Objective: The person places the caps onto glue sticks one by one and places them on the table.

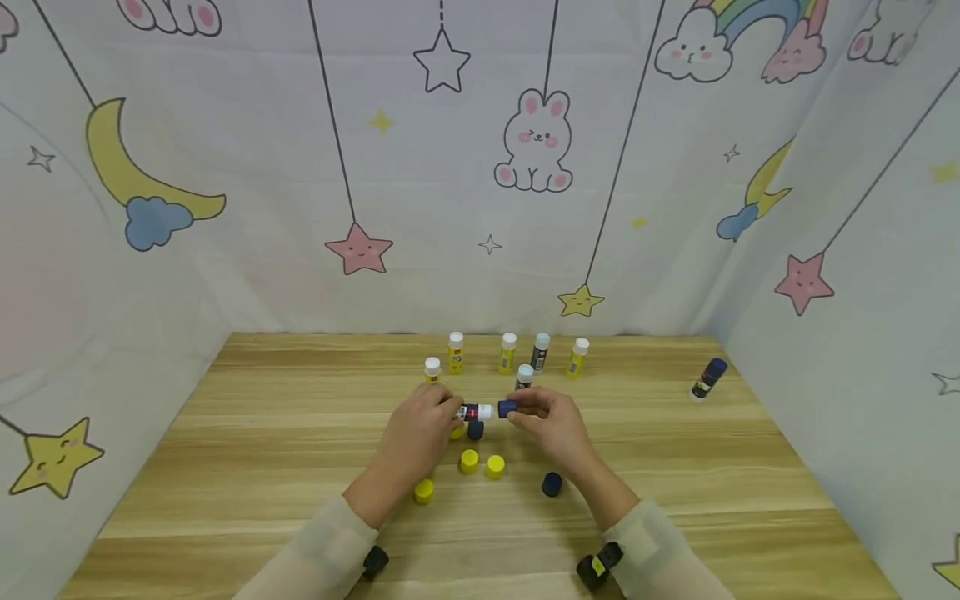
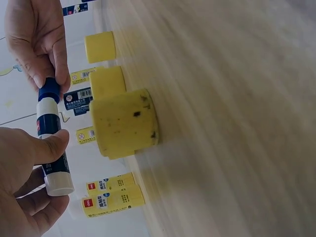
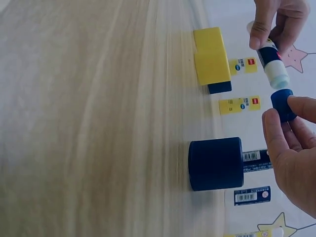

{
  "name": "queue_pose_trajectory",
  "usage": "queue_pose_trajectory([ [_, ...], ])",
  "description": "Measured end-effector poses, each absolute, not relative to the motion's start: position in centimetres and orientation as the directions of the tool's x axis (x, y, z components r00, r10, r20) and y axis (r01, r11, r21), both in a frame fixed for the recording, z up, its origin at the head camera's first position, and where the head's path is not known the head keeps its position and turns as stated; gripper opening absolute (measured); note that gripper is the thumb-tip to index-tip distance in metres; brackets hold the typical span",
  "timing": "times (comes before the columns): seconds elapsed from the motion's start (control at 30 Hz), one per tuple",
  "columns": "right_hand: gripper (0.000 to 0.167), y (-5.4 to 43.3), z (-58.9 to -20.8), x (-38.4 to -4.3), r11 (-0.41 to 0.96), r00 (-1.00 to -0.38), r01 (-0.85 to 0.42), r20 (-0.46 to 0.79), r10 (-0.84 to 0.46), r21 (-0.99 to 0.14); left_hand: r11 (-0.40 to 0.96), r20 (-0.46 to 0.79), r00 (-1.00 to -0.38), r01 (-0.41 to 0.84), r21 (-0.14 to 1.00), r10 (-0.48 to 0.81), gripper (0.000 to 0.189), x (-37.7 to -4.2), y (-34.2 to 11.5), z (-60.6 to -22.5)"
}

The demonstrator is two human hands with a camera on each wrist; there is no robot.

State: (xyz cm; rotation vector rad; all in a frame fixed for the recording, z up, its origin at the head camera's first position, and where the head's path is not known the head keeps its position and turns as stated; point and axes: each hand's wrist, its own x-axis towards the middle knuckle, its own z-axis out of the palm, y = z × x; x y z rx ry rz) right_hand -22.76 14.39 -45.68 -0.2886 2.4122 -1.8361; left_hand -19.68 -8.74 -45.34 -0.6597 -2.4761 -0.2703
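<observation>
My left hand [image 1: 422, 427] grips a glue stick [image 1: 474, 412] with a dark blue label, its bare white end pointing right. Thumb and fingers wrap the barrel, as the left wrist view shows. Facing it, my right hand [image 1: 557, 427] pinches a navy blue cap [image 3: 283, 104] between thumb and fingertips. The cap lines up with the white end of the stick, right at it. Below the hands, yellow caps [image 1: 469, 461] and another navy cap [image 1: 552, 484] lie on the table.
Several uncapped glue sticks, one yellow [image 1: 507, 353] and one dark [image 1: 540, 353] among them, stand upright behind the hands. A navy-capped glue stick [image 1: 708, 380] stands far right on the wooden table [image 1: 285, 433]. A patterned curtain [image 1: 450, 167] hangs behind.
</observation>
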Motion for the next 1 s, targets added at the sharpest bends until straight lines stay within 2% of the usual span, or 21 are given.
queue_pose_trajectory([
  [0.4, 0.024, 13.8, -45.6, -22.5, 0.272, -0.974, -0.092, 0.029, -0.225, -0.958, 0.864, 0.562, -0.731, 0.500, 0.056, 0.387, 0.032, -19.8, -7.9, -45.3],
  [0.77, 0.024, 13.4, -45.5, -22.2, 0.243, -0.978, -0.071, 0.020, -0.207, -0.967, 0.874, 0.539, -0.776, 0.465, 0.141, 0.327, 0.030, -19.8, -7.7, -45.4],
  [1.0, 0.026, 13.1, -45.6, -22.3, 0.227, -0.977, -0.070, 0.021, -0.212, -0.971, 0.874, 0.538, -0.777, 0.465, 0.139, 0.327, 0.030, -19.8, -7.7, -45.2],
])
